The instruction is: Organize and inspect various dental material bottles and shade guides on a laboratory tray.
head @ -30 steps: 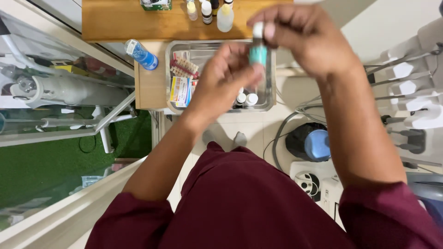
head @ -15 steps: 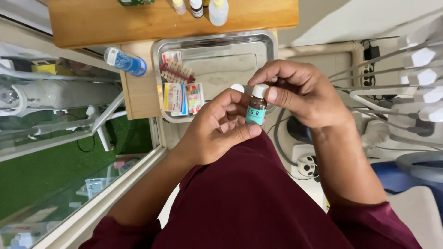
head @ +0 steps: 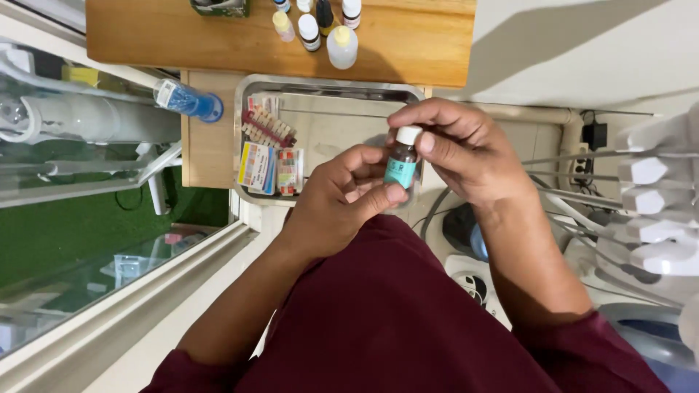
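Note:
A small dark glass vial (head: 401, 164) with a teal label and a white cap stands upright between my two hands. My left hand (head: 335, 204) grips its lower body from the left, thumb across the base. My right hand (head: 459, 149) pinches the white cap with fingertips and thumb. Both hands hover over the near right corner of a steel tray (head: 328, 91).
The steel tray holds small colourful packets (head: 266, 156) at its left side. Several small bottles (head: 331, 29) stand on the wooden shelf (head: 218, 40) behind it. A blue bottle (head: 188, 100) lies to the tray's left. White instrument holders with hoses (head: 648, 211) stand at right.
The vial and both hands came down from high over the tray toward my body. The grip is the same, left hand on the body, right hand on the cap.

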